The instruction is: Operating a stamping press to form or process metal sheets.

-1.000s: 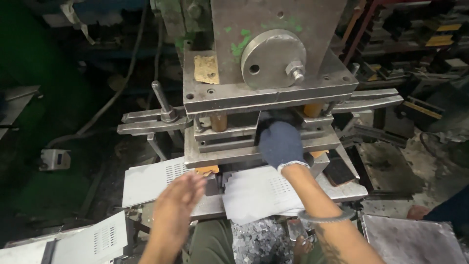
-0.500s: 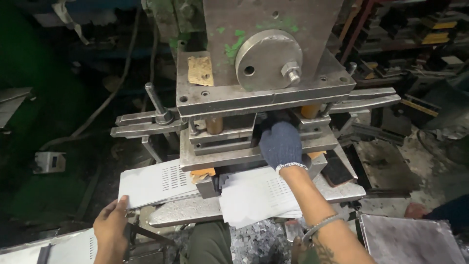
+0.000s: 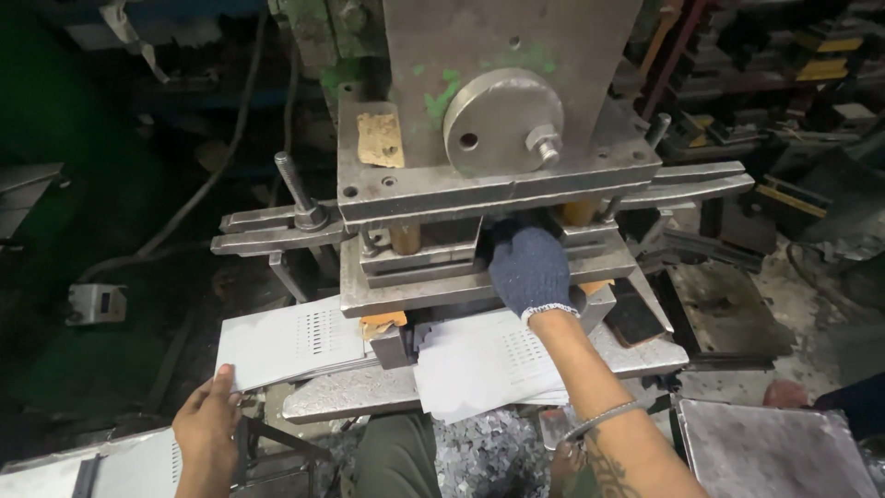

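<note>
Perforated sheets: two grey metal sheets with punched slot patterns lie on the press bed; one (image 3: 290, 343) sticks out to the left, the other (image 3: 484, 364) lies in front of the die, under my right forearm
Right hand (image 3: 528, 269): mine, in a dark blue knit glove with a white cuff, reaching into the gap of the die set above the nearer sheet; fingertips hidden inside the gap, so I cannot tell whether they grip anything
Left hand (image 3: 208, 426): mine, bare, fingers spread loosely, fingertips at the lower left corner of the left sheet, closed on nothing
Press (image 3: 502, 88): grey steel machine straight ahead, green paint smears, a round steel disc (image 3: 501, 132) with a bolt on its face
Die set (image 3: 419, 258): stacked steel plates under the ram, two brass-coloured guide posts between them
Lever (image 3: 293, 191): steel rod tilted up at the left end of the upper plate
Wrist: a thin metal bangle (image 3: 604, 417) on my right forearm
Scrap (image 3: 484, 456): heap of small shiny metal punchings below the bed, beside my green trouser knee (image 3: 396, 461)
Lower corners: more grey sheet metal lies at left (image 3: 111, 470) and right (image 3: 774, 452)
</note>
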